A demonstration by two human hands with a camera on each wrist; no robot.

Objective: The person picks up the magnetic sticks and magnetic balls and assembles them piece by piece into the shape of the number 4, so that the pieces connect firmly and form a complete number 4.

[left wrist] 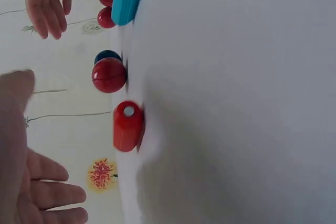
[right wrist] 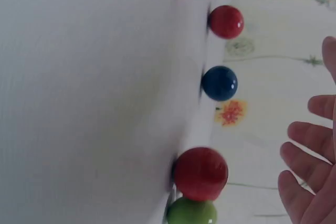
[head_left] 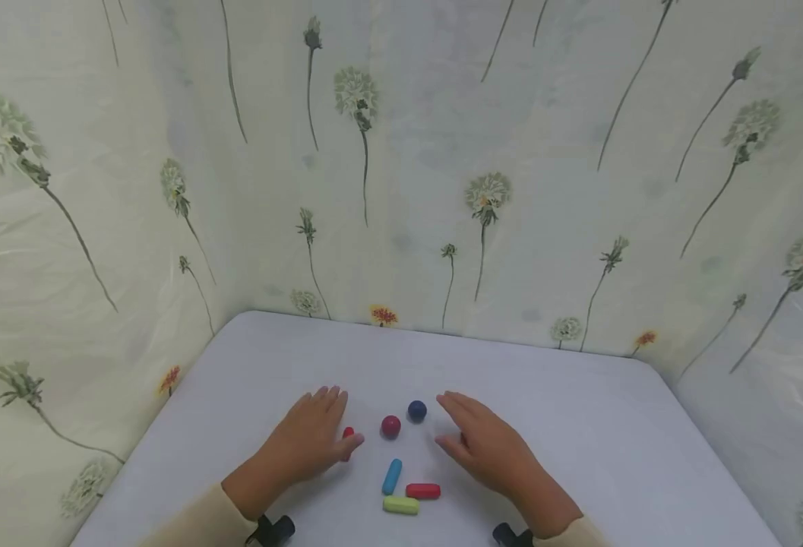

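Observation:
My left hand point(head_left: 305, 437) hovers over the left of the white table, fingers straight, holding nothing. Below its thumb lies a red faceted stick point(left wrist: 127, 126) with a pale round spot on its end. My right hand point(head_left: 490, 447) is also held with straight fingers above the table, gripping nothing. Between the hands are a red ball point(head_left: 390, 427) and a dark blue ball point(head_left: 417, 411). Nearer me lie a blue stick point(head_left: 392, 477), another red stick point(head_left: 423, 491) and a yellow-green stick point(head_left: 401, 505). The right wrist view shows another red ball point(right wrist: 200, 173) and a green ball point(right wrist: 192, 212), hidden in the head view.
The white table point(head_left: 579, 410) has rounded far corners. A pale cloth point(head_left: 415, 152) printed with dandelions hangs behind it and along both sides. Small black devices, such as the left one point(head_left: 274, 529), are worn at the wrists.

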